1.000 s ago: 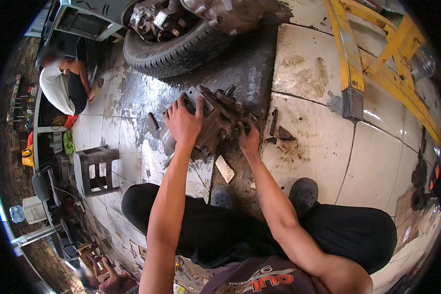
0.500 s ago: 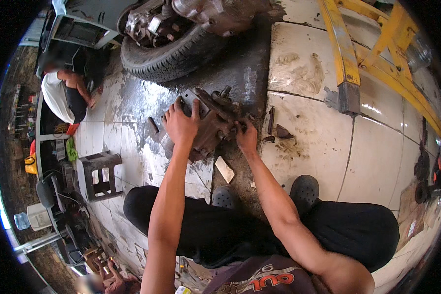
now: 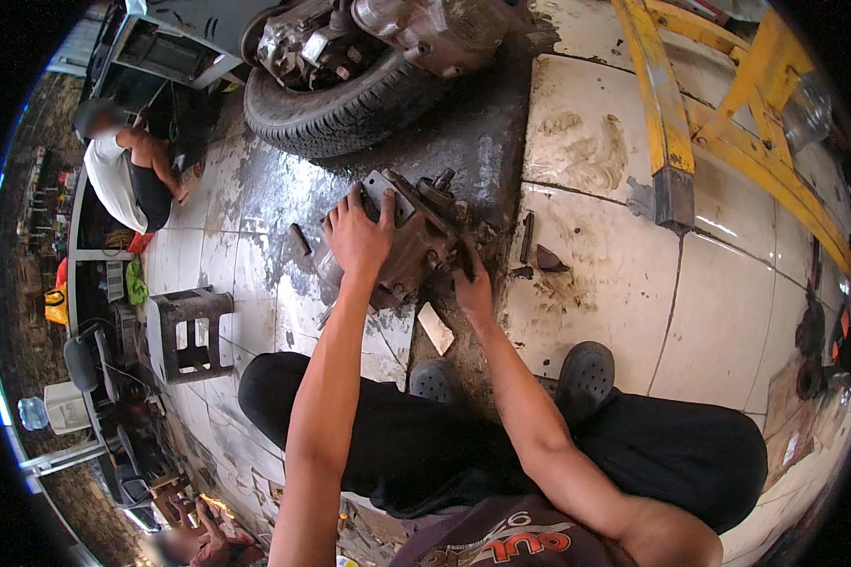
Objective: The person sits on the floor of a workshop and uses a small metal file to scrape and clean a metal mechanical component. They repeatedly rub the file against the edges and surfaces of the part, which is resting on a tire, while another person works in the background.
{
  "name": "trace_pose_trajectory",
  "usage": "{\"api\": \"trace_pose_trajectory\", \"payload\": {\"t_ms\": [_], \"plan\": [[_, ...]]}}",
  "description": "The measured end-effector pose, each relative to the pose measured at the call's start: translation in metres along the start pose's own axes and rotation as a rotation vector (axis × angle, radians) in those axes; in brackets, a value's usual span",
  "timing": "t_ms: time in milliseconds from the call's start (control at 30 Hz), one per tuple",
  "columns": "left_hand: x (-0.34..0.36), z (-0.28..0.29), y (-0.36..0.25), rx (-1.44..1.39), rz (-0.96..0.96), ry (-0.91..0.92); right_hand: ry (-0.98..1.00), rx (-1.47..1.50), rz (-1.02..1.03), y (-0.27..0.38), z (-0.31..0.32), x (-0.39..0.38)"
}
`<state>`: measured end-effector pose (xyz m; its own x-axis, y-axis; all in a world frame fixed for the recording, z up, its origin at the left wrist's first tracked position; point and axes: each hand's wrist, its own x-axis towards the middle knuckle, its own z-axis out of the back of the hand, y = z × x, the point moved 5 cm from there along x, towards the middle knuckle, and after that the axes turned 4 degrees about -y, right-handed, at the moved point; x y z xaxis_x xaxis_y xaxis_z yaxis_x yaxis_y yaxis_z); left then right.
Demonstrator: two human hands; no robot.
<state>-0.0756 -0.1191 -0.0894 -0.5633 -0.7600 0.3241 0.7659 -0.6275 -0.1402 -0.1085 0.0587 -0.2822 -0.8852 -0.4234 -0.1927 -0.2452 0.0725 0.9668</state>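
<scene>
A greasy metal gearbox housing, with a flat drilled plate and a shaft on top, rests on the dark, wet patch of floor in front of me. My left hand grips its upper left, thumb and fingers over the plate. At the housing's right side my right hand has curled fingers by a small fitting; what they hold is hidden. A short dark rod lies left of the housing. A pale flat piece lies just below it, and a dark bar lies to the right.
Beyond are a tire bearing metal assemblies and a yellow steel frame. A plastic stool stands left. A squatting person works upper left; another person is lower left, near sparks. My clogs are below the housing.
My right hand has shifted slightly down and left at the fitting; my left hand stays on the housing. The upper-left person has raised a hand. Orange sparks now show more clearly lower left.
</scene>
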Motion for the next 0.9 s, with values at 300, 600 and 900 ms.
{"api": "trace_pose_trajectory", "payload": {"t_ms": [300,600,900], "plan": [[-0.002,0.000,0.007,-0.003,0.006,-0.007,0.016,-0.058,-0.094,0.029,0.009,0.001],[-0.003,-0.002,0.008,0.003,0.033,0.017,-0.103,-0.112,0.125,0.053,-0.007,-0.003],[-0.004,-0.001,0.005,-0.007,0.024,0.000,-0.112,0.018,0.058,0.025,0.007,0.003]]}}
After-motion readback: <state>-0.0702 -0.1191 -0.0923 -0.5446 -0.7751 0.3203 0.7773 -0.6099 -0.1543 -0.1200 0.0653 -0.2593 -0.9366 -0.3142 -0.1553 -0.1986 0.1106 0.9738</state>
